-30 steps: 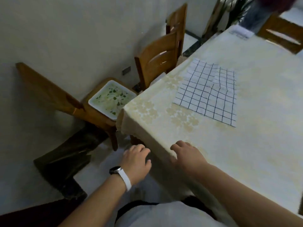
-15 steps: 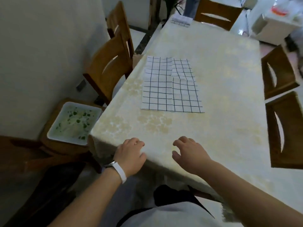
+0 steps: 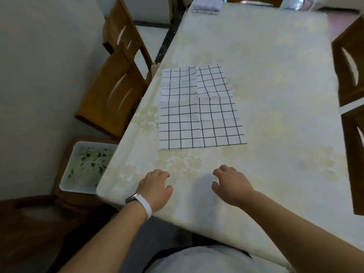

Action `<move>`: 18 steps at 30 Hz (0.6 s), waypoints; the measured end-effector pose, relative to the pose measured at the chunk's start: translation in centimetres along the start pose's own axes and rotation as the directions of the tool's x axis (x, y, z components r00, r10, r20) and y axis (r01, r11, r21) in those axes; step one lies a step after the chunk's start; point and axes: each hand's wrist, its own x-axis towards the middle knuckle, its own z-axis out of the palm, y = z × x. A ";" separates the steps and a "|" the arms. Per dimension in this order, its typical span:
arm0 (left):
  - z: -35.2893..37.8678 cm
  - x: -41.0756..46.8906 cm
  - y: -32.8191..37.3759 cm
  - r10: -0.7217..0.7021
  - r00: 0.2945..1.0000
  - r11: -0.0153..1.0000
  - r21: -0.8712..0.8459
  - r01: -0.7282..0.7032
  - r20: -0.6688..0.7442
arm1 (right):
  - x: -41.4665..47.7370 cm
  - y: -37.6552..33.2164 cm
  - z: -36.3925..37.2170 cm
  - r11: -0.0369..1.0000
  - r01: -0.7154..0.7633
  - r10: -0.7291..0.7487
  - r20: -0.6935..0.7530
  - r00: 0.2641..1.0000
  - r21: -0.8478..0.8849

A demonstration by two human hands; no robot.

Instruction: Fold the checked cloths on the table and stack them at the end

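1 checked cloth point(image 3: 199, 109) flat, creased | left hand point(image 3: 155, 189) + right hand point(image 3: 232, 186) loose, empty

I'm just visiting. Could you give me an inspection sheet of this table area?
Surface: table, pale patterned covering.
Job's things: checked cloth spread flat, creased; folded pile at the far end.
Clutter: nothing seen.
Hands: left hand and right hand empty, fingers loosely curled, near the front edge.
Cables: nothing seen.
Surroundings: wooden chairs both sides; white tray on a seat, left.
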 end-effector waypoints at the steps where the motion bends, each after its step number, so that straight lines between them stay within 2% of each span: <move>1: -0.2 1.0 0.3 -0.002 1.000 1.000 0.005 0.002 0.000 | 0.9 0.8 -0.2 1.000 0.004 -0.004 -0.004 1.000 0.000; 12: -0.9 9.4 2.5 0.020 1.000 0.993 0.113 -0.020 0.005 | 7.9 6.2 -1.9 0.999 -0.016 0.020 -0.102 0.995 0.045; 18: -1.2 13.4 3.6 0.116 0.993 0.980 0.161 -0.116 0.007 | 9.8 7.1 -2.0 1.000 0.003 -0.006 -0.136 0.991 -0.021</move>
